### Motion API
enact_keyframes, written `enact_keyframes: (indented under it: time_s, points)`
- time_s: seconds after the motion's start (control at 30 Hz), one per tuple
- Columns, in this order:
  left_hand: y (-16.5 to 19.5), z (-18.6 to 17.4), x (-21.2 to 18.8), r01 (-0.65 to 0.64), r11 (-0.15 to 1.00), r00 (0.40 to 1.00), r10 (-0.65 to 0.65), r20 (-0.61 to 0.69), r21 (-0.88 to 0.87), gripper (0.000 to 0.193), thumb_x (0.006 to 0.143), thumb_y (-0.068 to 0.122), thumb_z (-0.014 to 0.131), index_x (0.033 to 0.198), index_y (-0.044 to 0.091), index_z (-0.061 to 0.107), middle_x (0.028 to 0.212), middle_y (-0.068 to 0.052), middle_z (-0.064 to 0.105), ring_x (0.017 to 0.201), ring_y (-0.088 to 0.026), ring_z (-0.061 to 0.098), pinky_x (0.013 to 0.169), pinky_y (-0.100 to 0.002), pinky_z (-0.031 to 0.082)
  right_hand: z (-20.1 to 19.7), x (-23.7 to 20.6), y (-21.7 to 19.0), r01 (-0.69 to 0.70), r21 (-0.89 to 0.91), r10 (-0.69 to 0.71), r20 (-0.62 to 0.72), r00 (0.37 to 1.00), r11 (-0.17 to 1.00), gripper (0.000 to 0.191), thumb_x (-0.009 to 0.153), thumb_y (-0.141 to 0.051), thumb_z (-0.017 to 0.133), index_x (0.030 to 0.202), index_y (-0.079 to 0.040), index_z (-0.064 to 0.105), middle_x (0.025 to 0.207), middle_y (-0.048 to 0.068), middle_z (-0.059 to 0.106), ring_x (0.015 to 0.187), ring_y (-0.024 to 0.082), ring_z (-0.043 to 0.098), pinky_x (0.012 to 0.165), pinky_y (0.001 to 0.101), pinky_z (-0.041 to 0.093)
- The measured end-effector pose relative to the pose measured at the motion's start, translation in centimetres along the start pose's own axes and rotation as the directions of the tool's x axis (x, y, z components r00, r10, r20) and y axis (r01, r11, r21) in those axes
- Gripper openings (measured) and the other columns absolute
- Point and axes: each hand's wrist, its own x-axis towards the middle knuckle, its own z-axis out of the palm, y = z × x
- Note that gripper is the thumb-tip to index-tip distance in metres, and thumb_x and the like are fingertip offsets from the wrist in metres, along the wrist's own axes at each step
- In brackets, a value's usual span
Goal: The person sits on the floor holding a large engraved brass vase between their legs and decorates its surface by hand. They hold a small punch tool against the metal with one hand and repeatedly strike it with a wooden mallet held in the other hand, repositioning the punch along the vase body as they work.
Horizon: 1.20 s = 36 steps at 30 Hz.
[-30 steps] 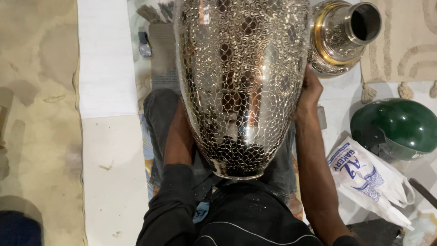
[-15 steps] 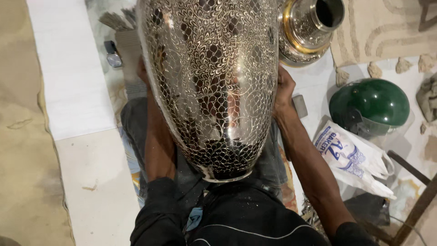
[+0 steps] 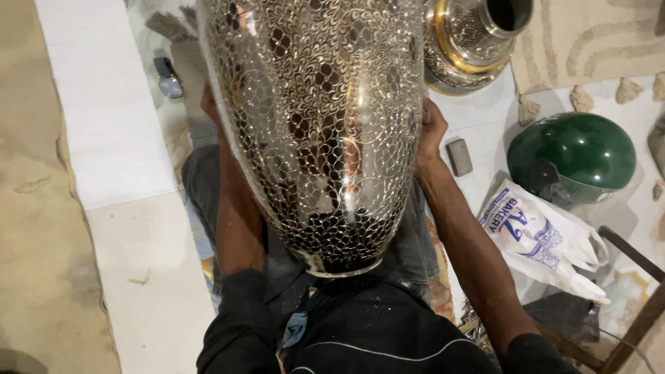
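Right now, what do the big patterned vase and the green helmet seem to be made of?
The vase looks like polished metal, perhaps brass or silver-plated: it has mirror-like highlights and a fine engraved floral and net pattern with darker recesses. The left hand and right hand press on its sides. The green helmet looks like glossy hard plastic, with a smooth shell and soft reflections.

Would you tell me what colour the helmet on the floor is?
The helmet is glossy dark green, seen in the head view.
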Motion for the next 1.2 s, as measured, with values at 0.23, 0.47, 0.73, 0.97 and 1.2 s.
enact_keyframes:
  time_s: [0.23,0.47,0.73,0.97,1.2]
  points:
    - [-1.5,-0.9,-0.3,0.012,0.978,0.992,0.015,-0.127,0.21,0.031,0.107,0.013,0.054,0.119,-0.013,0.065,0.095,-0.021,0.072,0.074,-0.025,0.071,0.062,-0.037,0.062,-1.4,0.5,-0.3,0.328,-0.309,-0.26,0.241,0.935,0.893,0.059,0.107,-0.041,0.03,0.13,0.004,0.061,0.117,0.015,0.069,0.101,0.023,0.069,0.085,0.0384,0.061]
    - [-1.7,-0.2,-0.5,0.07,0.98,0.997,-0.073,-0.008,-0.189,0.038,0.108,0.022,0.05,0.121,-0.01,0.066,0.09,-0.018,0.073,0.066,-0.022,0.07,0.057,-0.035,0.06,-0.9,0.6,-1.4,0.072,-0.214,-0.07,0.017,0.997,0.974,0.052,0.108,-0.037,0.038,0.134,0.002,0.059,0.119,0.016,0.07,0.1,0.025,0.071,0.086,0.0373,0.062]
    - [-1.8,-0.2,-0.8,-0.081,0.986,0.996,0.086,-0.028,0.149,0.036,0.1,0.005,0.062,0.134,-0.005,0.058,0.097,-0.017,0.073,0.07,-0.021,0.071,0.057,-0.035,0.061,-1.7,0.3,-1.5,0.147,-0.245,-0.12,0.121,0.985,0.958,0.047,0.112,-0.032,0.035,0.132,0.003,0.059,0.12,0.015,0.069,0.101,0.023,0.069,0.088,0.0351,0.059]
    - [-1.6,-1.3,-0.2,0.039,0.998,0.999,-0.039,-0.009,0.058,0.042,0.112,0.028,0.052,0.124,-0.009,0.068,0.099,-0.02,0.071,0.076,-0.025,0.068,0.063,-0.036,0.059,-1.8,0.2,-0.6,0.191,-0.37,-0.177,0.07,0.982,0.909,0.049,0.113,-0.035,0.036,0.133,0.004,0.06,0.123,0.016,0.069,0.107,0.023,0.068,0.093,0.036,0.058]
    - [5.9,-2.8,-2.1,-0.021,0.199,1.0,-0.005,0.023,0.98,0.032,0.108,0.029,0.058,0.127,0.006,0.072,0.132,-0.016,0.063,0.114,-0.028,0.065,0.093,-0.044,0.057,-4.6,-5.0,1.0,0.416,-0.876,-0.402,0.3,0.865,0.243,0.06,0.114,-0.043,0.027,0.149,0.0,0.05,0.146,0.022,0.059,0.137,0.036,0.057,0.12,0.0446,0.041]
